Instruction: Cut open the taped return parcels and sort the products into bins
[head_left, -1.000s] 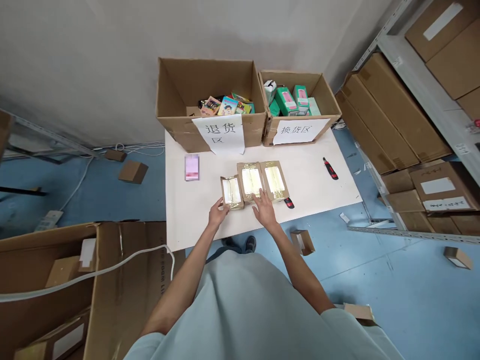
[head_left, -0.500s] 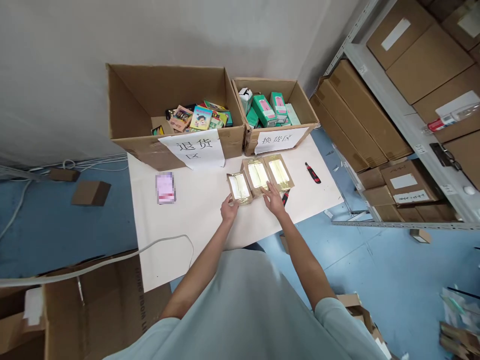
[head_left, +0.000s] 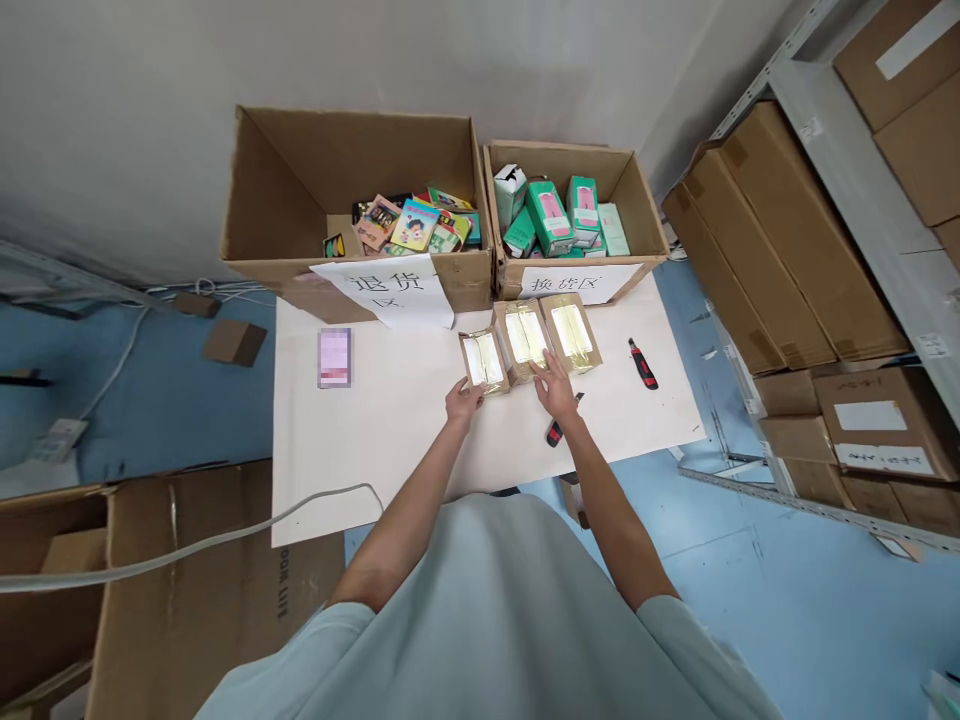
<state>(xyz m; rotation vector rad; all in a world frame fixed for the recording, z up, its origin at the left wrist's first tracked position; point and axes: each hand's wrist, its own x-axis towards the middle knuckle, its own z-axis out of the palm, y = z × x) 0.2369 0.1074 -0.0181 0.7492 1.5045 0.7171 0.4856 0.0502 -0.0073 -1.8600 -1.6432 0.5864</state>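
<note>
Three taped cardboard boxes with white labels lie side by side on the white table [head_left: 390, 430]: a small box [head_left: 484, 360] at the left, a middle box [head_left: 523, 332] and a right-hand box [head_left: 572, 330]. My left hand [head_left: 463, 401] grips the near left corner of the small box between thumb and fingers. Spread fingers of my right hand [head_left: 556, 388] rest on the near end of the middle box. Beside the right wrist lies a red and black box cutter [head_left: 556, 432], partly covered by the forearm. A second box cutter [head_left: 643, 364] lies farther right.
Behind the parcels stand a large carton [head_left: 300, 275] of small picture-covered packs and a carton [head_left: 651, 258] of green boxes, both with paper signs. A blurred pinkish rectangle [head_left: 334, 357] lies left. A cable [head_left: 225, 536] crosses the table's front left. Shelving [head_left: 832, 130] stands right.
The view has shifted, so the shelves now sit farther right and more of the near box cutter shows. Both hands stay at the same boxes.
</note>
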